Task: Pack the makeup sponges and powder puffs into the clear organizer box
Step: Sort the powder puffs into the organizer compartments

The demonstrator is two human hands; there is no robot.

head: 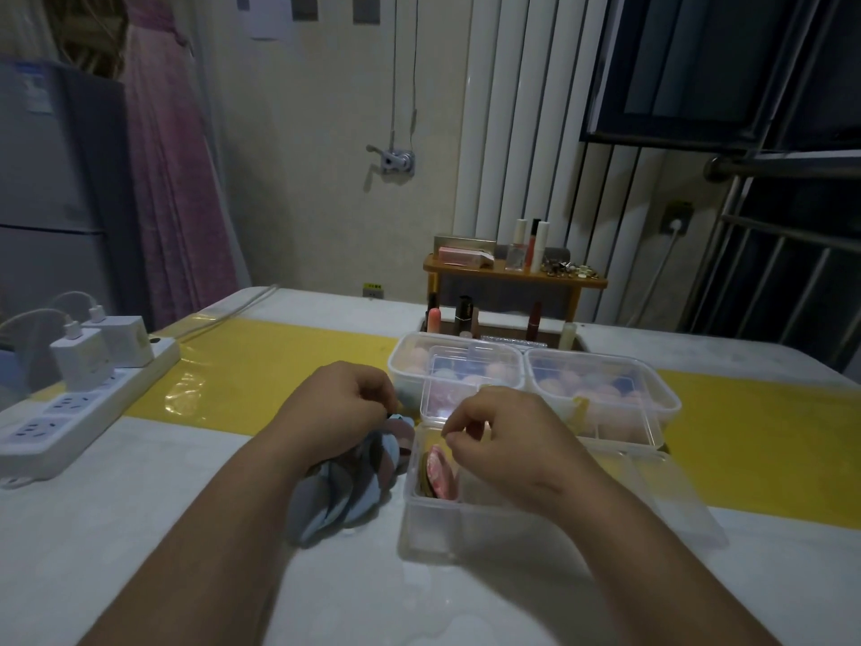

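- We judge the packing to be at an early stage. The clear organizer box [466,524] stands open on the table [140,529], and the only things we can make out in it are a pink puff [438,470] and something darker beside it, standing on edge against the box's left wall.
- Most of the stock is not yet packed: a pile of powder puffs [345,487], blue, grey and dusty pink, lies just beside the box on its left.
- The left hand [340,403] hangs over the far end of that pile with its fingers curled, and its fingertips pinch the top edge of the uppermost puff.
- The right hand [508,440] hovers over the box's far left corner, directly above the pink puff. Its fingers are curled and its thumb and forefinger are drawn close together; we cannot tell whether anything is held between them.
- The next move, as we see it, is to lift one puff clear of the pile without dragging its neighbours along. It then has to cross the box's left wall and go in on edge beside the pink one, so that the row stays tight.
- Behind the box, two larger clear tubs [601,389] hold rounded sponges, which also look unpacked.
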